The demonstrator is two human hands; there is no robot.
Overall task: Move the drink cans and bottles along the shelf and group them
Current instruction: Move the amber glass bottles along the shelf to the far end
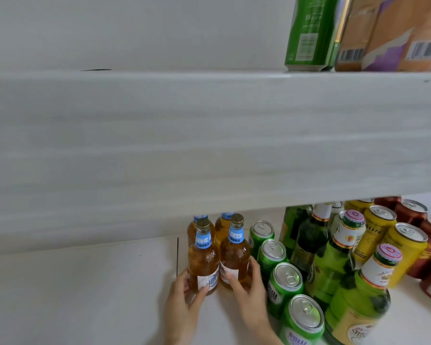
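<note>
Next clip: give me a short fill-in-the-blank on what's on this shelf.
1. The left hand and right hand each grip an amber bottle with a ___ neck label.
2. Right of them, the green cans form a row of ___.
3. The yellow cans stand between the green bottles and the ___ cans.
Missing: blue; four; red.

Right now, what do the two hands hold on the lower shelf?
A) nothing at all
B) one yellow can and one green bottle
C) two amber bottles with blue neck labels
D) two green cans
C: the left hand grips the left amber bottle and the right hand grips the right amber bottle, while the green cans stand untouched beside them.
</note>
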